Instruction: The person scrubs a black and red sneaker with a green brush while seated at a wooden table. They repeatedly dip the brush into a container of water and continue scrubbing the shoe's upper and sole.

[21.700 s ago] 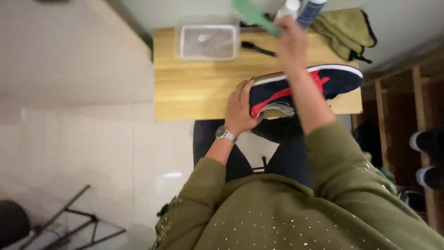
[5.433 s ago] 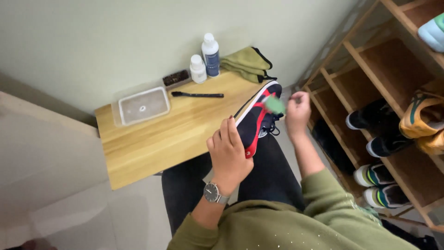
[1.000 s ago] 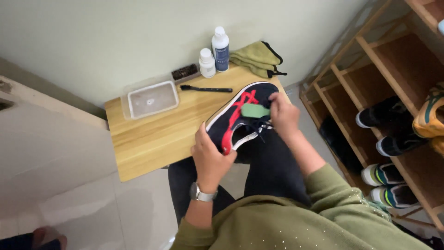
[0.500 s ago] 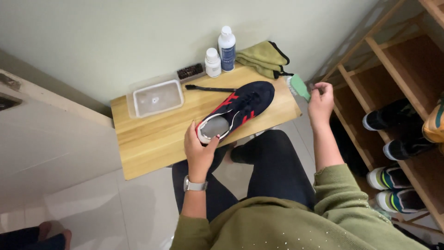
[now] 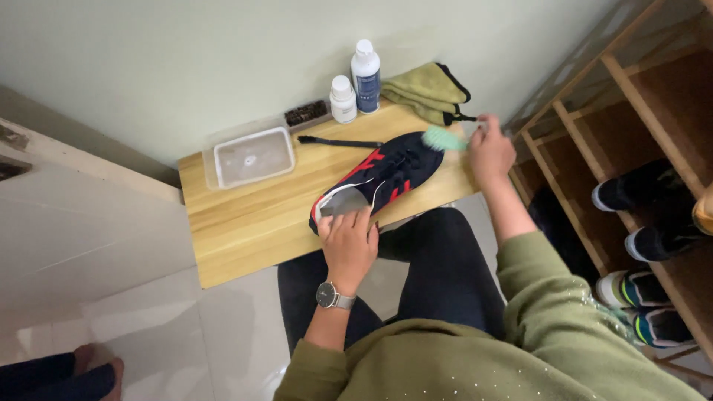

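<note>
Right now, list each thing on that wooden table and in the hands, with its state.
sneaker: lying on the wooden table, heel end held by the left hand.
green brush: held in the right hand, at the sneaker's toe.
clear container: lid on.
two bottles: upright, capped.
black brush: lying flat, untouched.
olive cloth: folded at the table's back corner.

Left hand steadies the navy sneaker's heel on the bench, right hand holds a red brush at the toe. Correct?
Not quite: the brush is green, as the head view shows. The left hand does steady the navy sneaker at its heel, with the right hand by the toe.
</note>
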